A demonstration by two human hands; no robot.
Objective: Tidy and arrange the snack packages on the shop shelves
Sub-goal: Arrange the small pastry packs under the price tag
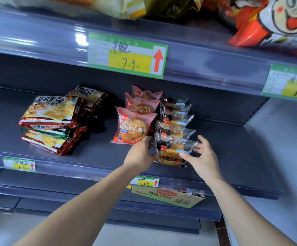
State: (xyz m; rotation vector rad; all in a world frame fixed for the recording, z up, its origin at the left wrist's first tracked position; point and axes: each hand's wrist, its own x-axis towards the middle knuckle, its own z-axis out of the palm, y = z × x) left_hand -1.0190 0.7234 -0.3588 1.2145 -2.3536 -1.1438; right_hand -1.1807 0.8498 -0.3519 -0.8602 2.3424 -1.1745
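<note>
The front toast package (pixel 172 150) stands at the near end of its row (pixel 177 119) on the middle shelf (pixel 242 157), just beside the red bean bread packages (pixel 134 126); its left edge is clasped by the left grip (pixel 140 153), with fingers curled round the wrapper; the right grip (pixel 203 157) is released, its fingers spread and fairly straight at the package's right edge and the thumb lying by its lower front; whether contact is made there cannot be told. The step in hand is judged to be squaring this front package against those behind; this would best be done with light, even pressure from both sides, so that the soft bread is not crushed; the package should be leaned back at the same tilt as its row, printed face forward; the pink row alongside should not be nudged. The cracker packs (pixel 51 118), stacked askew well to the left, have yet to be straightened.
</note>
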